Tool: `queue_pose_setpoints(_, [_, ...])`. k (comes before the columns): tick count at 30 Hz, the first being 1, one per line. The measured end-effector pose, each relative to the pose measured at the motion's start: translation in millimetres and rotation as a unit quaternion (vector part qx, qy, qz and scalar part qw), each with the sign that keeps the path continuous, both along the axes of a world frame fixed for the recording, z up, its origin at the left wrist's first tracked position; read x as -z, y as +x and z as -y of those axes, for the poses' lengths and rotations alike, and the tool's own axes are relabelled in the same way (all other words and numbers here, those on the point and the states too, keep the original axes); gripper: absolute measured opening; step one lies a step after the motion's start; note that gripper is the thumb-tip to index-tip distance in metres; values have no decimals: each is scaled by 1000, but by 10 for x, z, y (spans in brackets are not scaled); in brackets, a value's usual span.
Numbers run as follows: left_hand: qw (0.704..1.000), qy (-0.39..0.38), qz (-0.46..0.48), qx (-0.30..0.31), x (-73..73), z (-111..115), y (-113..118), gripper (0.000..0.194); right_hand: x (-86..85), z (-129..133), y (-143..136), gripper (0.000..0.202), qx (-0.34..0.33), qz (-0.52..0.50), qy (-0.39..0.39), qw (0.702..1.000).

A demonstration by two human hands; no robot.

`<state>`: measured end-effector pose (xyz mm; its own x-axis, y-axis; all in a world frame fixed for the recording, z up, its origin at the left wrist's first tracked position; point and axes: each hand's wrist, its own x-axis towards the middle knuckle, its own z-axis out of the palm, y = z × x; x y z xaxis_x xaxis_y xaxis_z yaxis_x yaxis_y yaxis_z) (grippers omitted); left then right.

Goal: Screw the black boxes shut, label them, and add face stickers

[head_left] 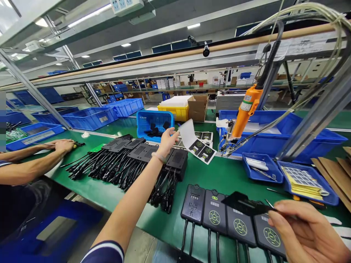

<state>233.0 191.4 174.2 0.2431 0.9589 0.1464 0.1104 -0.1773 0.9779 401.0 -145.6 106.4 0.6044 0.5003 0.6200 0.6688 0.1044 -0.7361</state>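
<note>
Right hand is pinching a black overlay label, unlabelled controller lying leftward; left hand is reaching label sheet, grip unclear.

Bench surface: uniform green. Near-right controllers: black; three bear yellow-green ring patterns. Sticker sheet: white, with black panels marked in yellow-green. Held label, near right: black. Powered screwdriver, right: orange body, green-and-white tag. Far crate: yellow. Basket to its left: bright blue. Near sleeve: navy, white bands.
</note>
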Motion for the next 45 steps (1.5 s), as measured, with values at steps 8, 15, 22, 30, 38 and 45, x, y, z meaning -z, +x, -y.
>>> queue_pose_setpoints(8, [919,218,-266,191,805,1607,-972,11,104,-895,-160,36,-192,-256,-159,934])
queue_pose_setpoints(15, [896,364,-242,80,1680,2072,-1228,27,553,-1353,-368,53,-266,-373,-268,847])
queue_pose_setpoints(22, [909,370,-188,31,1781,2074,-1142,21,623,-1391,-408,55,-262,-339,-285,858])
queue_pose_setpoints(30, [910,369,-185,31,1792,2095,-1124,20,620,-1358,-417,51,-246,-314,-292,869])
queue_pose_setpoints(38, [897,388,-209,32,1803,2094,-1123,23,646,-1359,-409,48,-246,-303,-301,870])
queue_pose_setpoints(45, [879,407,-245,50,1767,2097,-1129,23,629,-1360,-419,48,-241,-292,-310,872])
